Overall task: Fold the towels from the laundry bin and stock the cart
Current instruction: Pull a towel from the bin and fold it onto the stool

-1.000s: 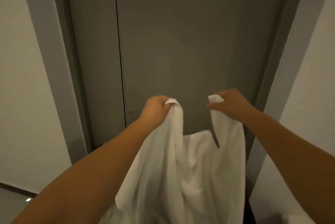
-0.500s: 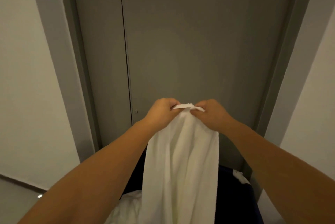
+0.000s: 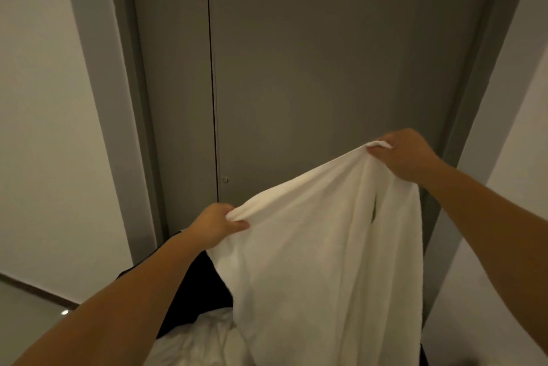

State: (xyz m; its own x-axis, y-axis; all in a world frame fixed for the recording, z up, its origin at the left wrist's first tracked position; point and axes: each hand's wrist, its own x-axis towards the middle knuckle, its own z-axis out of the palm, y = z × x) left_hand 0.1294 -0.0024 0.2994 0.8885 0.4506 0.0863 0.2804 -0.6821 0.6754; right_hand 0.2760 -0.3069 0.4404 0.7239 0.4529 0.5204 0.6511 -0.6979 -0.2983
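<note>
A white towel (image 3: 311, 247) hangs in front of me, stretched between both hands. My left hand (image 3: 215, 225) pinches its lower left edge, held low. My right hand (image 3: 404, 155) grips the gathered top corners, held higher and further right. The towel drapes down over a dark laundry bin (image 3: 195, 291), whose black fabric side shows under my left forearm. More white laundry (image 3: 192, 342) lies crumpled inside the bin. The cart is not in view.
A grey closed door (image 3: 326, 69) with a grey frame (image 3: 118, 99) stands straight ahead, close behind the towel. White walls (image 3: 38, 128) flank it on both sides. A strip of floor (image 3: 29, 312) shows at the lower left.
My hands were together at the towel's top half a second ago. Now my left hand has slid down and left along the edge, and my right hand has risen to the right, spreading the towel.
</note>
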